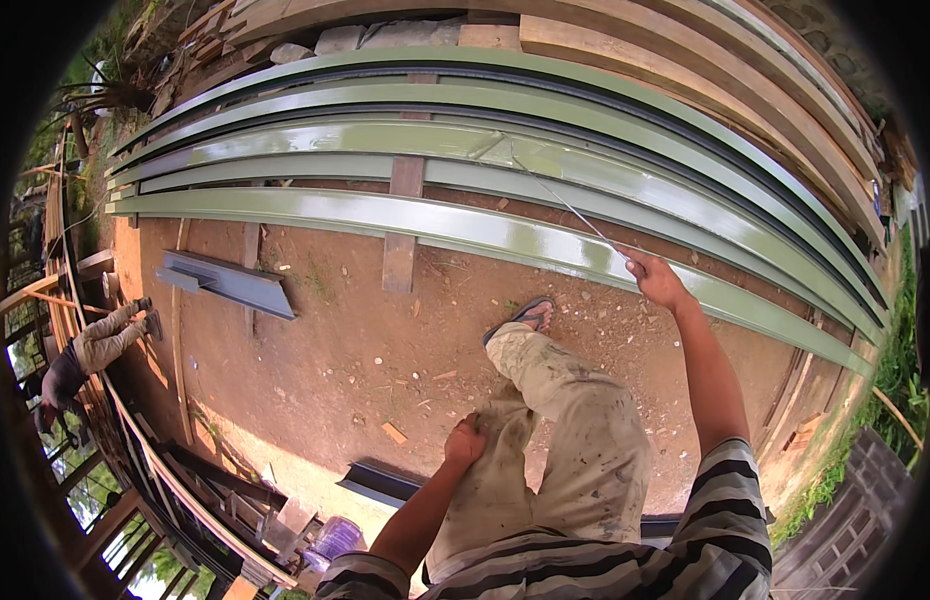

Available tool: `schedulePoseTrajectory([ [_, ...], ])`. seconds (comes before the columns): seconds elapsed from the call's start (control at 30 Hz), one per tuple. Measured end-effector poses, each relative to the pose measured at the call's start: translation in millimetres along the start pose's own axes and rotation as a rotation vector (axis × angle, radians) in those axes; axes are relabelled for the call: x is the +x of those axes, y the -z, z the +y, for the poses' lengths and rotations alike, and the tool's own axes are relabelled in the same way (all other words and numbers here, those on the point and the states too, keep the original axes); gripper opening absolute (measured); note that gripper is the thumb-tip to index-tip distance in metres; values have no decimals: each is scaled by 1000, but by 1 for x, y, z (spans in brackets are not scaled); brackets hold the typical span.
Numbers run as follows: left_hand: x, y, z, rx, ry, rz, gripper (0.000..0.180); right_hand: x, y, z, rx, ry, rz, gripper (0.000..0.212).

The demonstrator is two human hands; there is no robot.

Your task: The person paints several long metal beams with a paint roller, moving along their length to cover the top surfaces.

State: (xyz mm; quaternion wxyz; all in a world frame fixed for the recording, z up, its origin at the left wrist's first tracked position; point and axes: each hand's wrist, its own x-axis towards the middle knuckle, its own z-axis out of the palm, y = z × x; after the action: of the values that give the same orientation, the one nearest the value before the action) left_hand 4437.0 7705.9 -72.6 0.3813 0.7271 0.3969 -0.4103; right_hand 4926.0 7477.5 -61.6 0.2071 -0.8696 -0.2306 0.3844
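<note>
My right hand (660,281) is closed round the handle end of a paint roller with a long thin wire frame (570,208). Its small roller head (488,146) touches the glossy wet-looking face of a green steel beam (385,136). Several long green beams lie side by side across the view, and the nearest one (315,208) passes under the wire. My left hand (466,441) is curled shut against my stained trouser leg, with no tool showing in it.
Wooden crosspieces (399,262) support the beams. Timber planks (625,60) are stacked beyond them. Grey steel offcuts (230,284) lie on the dirt floor (355,330). At lower left are a purple container (333,540) and a curved rail. Another person (80,365) is far left.
</note>
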Motion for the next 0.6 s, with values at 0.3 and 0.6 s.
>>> schedulePoseTrajectory([
  [0.3,-54,-89,48,64,49,2,55,-43,76,83,-37,-67,-83,42],
  [0.6,-67,-150,174,239,176,-17,56,-75,121,200,-25,147,26,45],
])
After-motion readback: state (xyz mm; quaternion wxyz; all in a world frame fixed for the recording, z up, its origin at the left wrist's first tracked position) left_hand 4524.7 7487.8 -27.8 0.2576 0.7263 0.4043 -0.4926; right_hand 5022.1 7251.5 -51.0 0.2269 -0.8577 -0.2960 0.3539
